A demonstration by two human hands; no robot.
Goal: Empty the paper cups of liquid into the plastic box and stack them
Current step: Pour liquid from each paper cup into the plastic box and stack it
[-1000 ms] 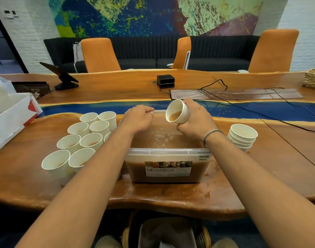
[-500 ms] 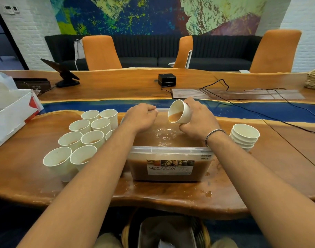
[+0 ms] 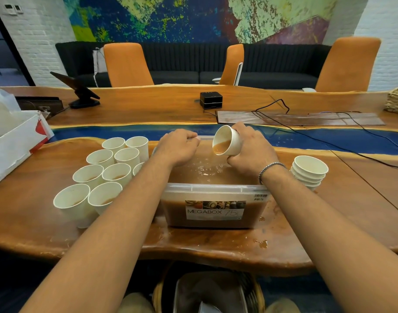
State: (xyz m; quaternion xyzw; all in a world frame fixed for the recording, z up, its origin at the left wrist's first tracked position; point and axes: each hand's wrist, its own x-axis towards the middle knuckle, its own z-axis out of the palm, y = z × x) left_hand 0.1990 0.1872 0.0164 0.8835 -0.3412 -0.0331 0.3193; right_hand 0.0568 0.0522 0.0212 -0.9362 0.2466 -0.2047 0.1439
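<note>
My right hand (image 3: 252,152) grips a white paper cup (image 3: 227,141), tilted steeply to the left over the clear plastic box (image 3: 213,188); brown liquid sits at the cup's lip. The box holds brown liquid with bubbles on its surface. My left hand (image 3: 178,146) is curled over the box's far left rim and holds it. Several upright paper cups (image 3: 112,172) with brown liquid stand in a cluster left of the box. A stack of empty cups (image 3: 308,171) stands to the right of the box.
Brown spills (image 3: 262,242) lie on the wooden table right of the box. A white carton (image 3: 14,143) sits at the far left. Black cables (image 3: 329,141), a small black box (image 3: 211,100) and a tablet stand (image 3: 80,91) lie farther back. A basket (image 3: 207,292) stands under the table edge.
My right hand has tipped the cup further toward the box, and the liquid has run to the cup's lip. My left hand stays on the box's rim.
</note>
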